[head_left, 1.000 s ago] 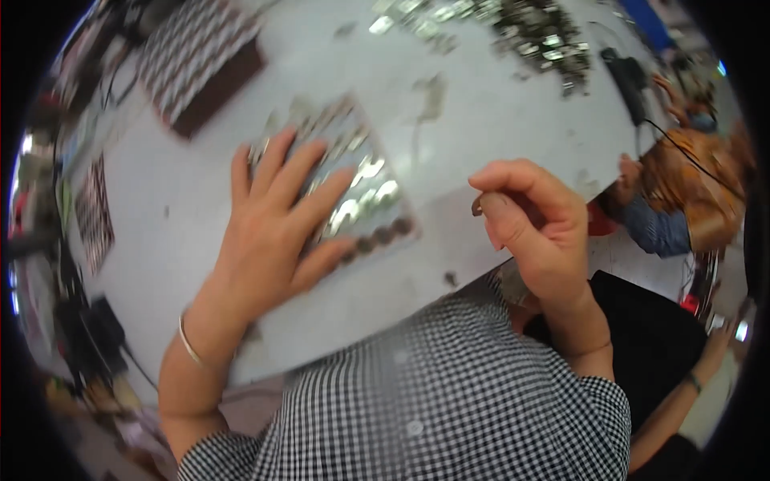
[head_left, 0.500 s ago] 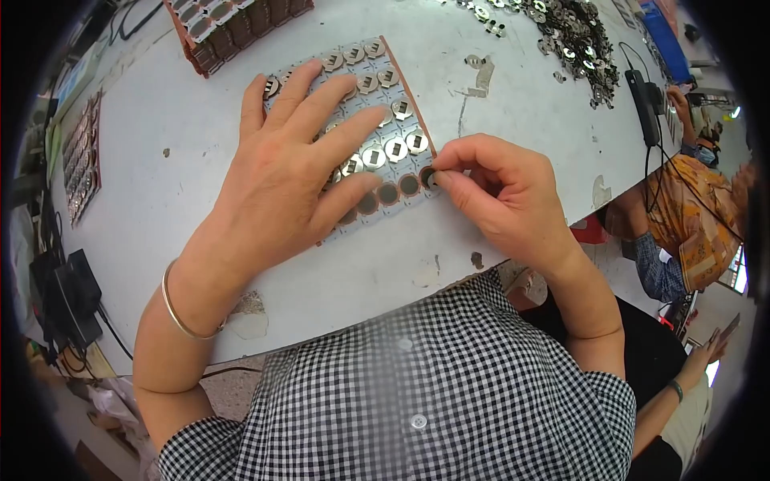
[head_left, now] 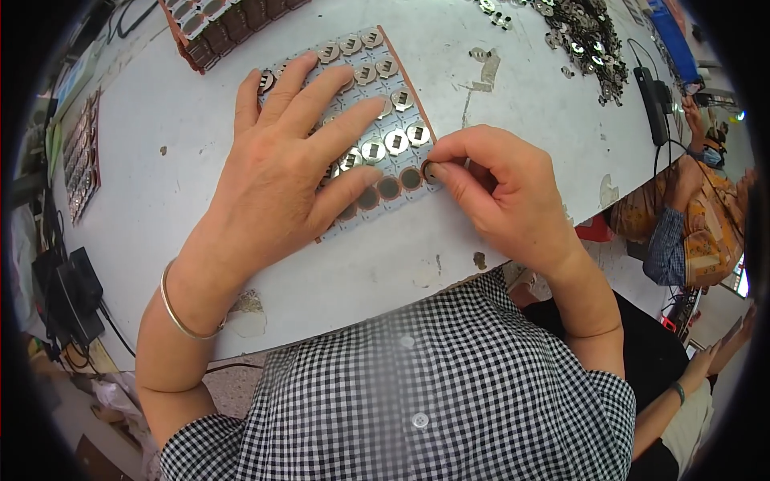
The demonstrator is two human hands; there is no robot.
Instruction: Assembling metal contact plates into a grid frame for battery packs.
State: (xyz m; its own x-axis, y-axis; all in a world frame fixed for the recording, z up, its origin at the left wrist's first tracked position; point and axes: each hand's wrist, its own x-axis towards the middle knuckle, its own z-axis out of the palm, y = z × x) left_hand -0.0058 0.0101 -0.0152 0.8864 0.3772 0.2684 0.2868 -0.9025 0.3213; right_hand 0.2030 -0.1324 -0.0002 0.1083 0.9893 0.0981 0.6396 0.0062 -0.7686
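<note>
At the tray's (head_left: pixel 417 96) near right corner, the right hand (head_left: pixel 505 200) pinches a small metal disc (head_left: pixel 430 170); left hand (head_left: pixel 281 176) lies flat, fingers spread, just left

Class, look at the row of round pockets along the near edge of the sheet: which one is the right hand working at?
The pocket at the row's right end, at the sheet's corner: the right hand pinches at it, while the brown ones beside it go untouched.

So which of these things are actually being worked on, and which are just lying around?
In use:
- left hand, flat on the tray of round slots
- right hand, pinching a small metal disc at the tray's edge

Lying about:
- pile of metal pieces
- second tray
- black cable
</note>
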